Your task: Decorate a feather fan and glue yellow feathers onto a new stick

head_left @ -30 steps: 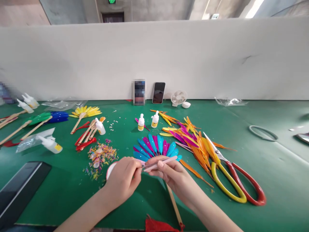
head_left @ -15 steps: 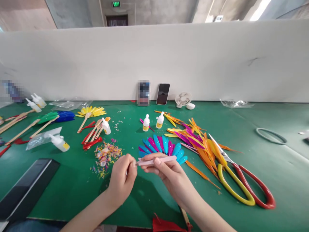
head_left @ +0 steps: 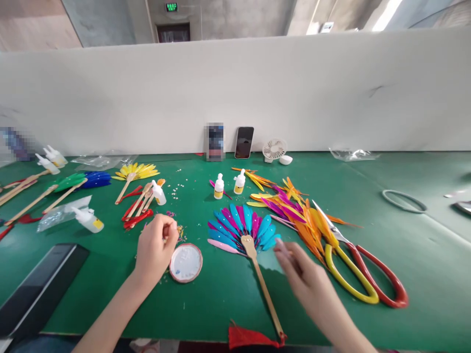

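My left hand (head_left: pixel 156 250) is closed in a pinch above the scrap pile, left of a small round dish (head_left: pixel 186 263) with a red rim and tiny pale bits in it. Whatever its fingertips hold is hidden. On the right, my right hand (head_left: pixel 305 274), blurred by motion, is closed around pink tweezers (head_left: pixel 281 246), which show only partly. Between the hands lies a feather fan (head_left: pixel 235 225) of blue and purple feathers, dotted with small pale beads. Its wooden handle (head_left: pixel 265 284) points toward me and ends in a red tassel (head_left: pixel 250 337). A pink feather (head_left: pixel 222 245) lies at the fan's left edge.
Large scissors (head_left: pixel 362 267) and loose orange, yellow and purple feathers (head_left: pixel 294 211) lie to the right. Small glue bottles (head_left: pixel 218 187) stand behind the fan. Other fans, including a yellow one (head_left: pixel 136 171), lie left. A black box (head_left: pixel 42 289) sits at front left.
My hands have moved apart from above the fan, the left one leftward, the right one rightward. The dish and the fan's handle have come into view.
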The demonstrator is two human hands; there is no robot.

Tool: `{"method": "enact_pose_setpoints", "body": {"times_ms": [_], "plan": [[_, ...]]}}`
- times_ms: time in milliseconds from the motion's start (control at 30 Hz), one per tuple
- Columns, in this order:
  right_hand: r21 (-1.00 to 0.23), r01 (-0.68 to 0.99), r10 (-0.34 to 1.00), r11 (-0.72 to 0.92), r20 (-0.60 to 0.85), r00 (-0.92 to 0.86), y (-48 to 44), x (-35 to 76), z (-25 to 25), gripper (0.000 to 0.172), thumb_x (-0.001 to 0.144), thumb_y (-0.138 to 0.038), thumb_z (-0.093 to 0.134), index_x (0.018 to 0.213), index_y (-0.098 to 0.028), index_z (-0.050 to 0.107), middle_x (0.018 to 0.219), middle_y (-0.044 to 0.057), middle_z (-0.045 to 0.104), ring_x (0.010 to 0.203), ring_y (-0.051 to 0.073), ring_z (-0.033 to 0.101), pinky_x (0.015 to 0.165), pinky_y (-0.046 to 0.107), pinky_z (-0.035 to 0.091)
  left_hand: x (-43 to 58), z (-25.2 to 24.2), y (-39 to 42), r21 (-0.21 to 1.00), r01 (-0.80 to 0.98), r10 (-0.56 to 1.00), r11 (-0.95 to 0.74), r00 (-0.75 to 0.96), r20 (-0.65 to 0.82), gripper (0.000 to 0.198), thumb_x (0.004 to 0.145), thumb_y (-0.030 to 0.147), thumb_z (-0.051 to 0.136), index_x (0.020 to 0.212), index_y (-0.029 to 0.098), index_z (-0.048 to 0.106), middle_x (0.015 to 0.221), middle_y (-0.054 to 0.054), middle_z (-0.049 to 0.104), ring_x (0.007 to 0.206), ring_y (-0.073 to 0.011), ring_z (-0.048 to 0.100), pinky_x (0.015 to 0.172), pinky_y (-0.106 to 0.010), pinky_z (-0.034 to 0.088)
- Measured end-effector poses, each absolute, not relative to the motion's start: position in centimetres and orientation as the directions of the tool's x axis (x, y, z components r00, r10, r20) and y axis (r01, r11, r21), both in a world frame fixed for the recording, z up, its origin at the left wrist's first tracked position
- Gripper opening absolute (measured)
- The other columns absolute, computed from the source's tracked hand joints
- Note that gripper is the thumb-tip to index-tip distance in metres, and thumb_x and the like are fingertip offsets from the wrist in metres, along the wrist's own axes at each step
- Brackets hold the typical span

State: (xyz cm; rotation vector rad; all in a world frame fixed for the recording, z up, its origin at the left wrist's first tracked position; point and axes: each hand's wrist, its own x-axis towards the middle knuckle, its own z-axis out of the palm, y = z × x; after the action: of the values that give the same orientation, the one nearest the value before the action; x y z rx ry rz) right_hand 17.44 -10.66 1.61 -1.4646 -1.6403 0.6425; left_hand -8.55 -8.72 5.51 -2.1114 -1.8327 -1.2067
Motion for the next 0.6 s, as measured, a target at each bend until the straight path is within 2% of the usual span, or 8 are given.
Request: {"method": "enact_pose_setpoints", "body": {"times_ms": [100,200,267,367,600], "plan": [[-0.633,0.716,0.953,0.294,0.251,-0.17,-12.0,16.3,0.3,0.019,0.08,-0.037,0.043,0.086,-0.021,0.052,0.042,-0.004,0.054,0.035,0.016,0.052,0.035,0.023,0.036,-8.8,4.8,-8.2,0.296,0.913,0.825,-0.28,0.072,0.561,0.015,0.077,0.019,0.034,0.062,0.021,0.037,0.051,0.004,0.047,0.046,-0.0105,0.045,0.047,-0.021,0.033],[-0.418,0.802,0.884,0.427,0.379,-0.273,-12.8,15.1,-0.5,0.019,0.083,-0.028,0.039,0.093,-0.02,0.052,0.058,0.0,0.066,0.041,0.016,0.059,0.034,0.022,0.036,-8.9,4.1,-7.9,0.175,0.936,0.839,-0.305,0.177,0.515,0.023,0.079,0.018,0.032,0.056,0.02,0.035,0.048,0.003,0.045,0.044,-0.0113,0.043,0.047,-0.022,0.029],[-0.312,0.824,0.834,0.473,0.46,-0.304,-12.8,14.7,-0.7,0.023,0.084,-0.02,0.032,0.091,-0.018,0.054,0.061,0.001,0.067,0.042,0.015,0.06,0.035,0.022,0.036,-8.9,3.6,-7.7,0.104,0.943,0.827,-0.317,0.222,0.516,0.028,0.081,0.021,0.033,0.053,0.02,0.034,0.045,0.003,0.043,0.043,-0.0118,0.041,0.046,-0.023,0.026],[-0.242,0.83,0.778,0.503,0.544,-0.314,-12.7,14.6,-0.7,0.028,0.083,-0.013,0.029,0.086,-0.015,0.056,0.053,0.0,0.064,0.04,0.013,0.058,0.037,0.021,0.037,-9.0,3.1,-7.8,0.032,0.942,0.812,-0.334,0.27,0.518,0.032,0.083,0.026,0.035,0.052,0.02,0.037,0.045,0.002,0.043,0.044,-0.0123,0.042,0.048,-0.024,0.027],[-0.211,0.803,0.644,0.557,0.72,-0.257,-13.0,15.3,0.3,0.02,0.08,-0.011,0.038,0.083,-0.015,0.058,0.052,0.001,0.061,0.041,0.011,0.052,0.043,0.021,0.04,-9.5,2.8,-8.0,0.036,0.939,0.807,-0.343,0.274,0.524,0.023,0.082,0.023,0.039,0.063,0.018,0.052,0.066,-0.004,0.055,0.063,-0.0159,0.051,0.059,-0.027,0.038]]}}
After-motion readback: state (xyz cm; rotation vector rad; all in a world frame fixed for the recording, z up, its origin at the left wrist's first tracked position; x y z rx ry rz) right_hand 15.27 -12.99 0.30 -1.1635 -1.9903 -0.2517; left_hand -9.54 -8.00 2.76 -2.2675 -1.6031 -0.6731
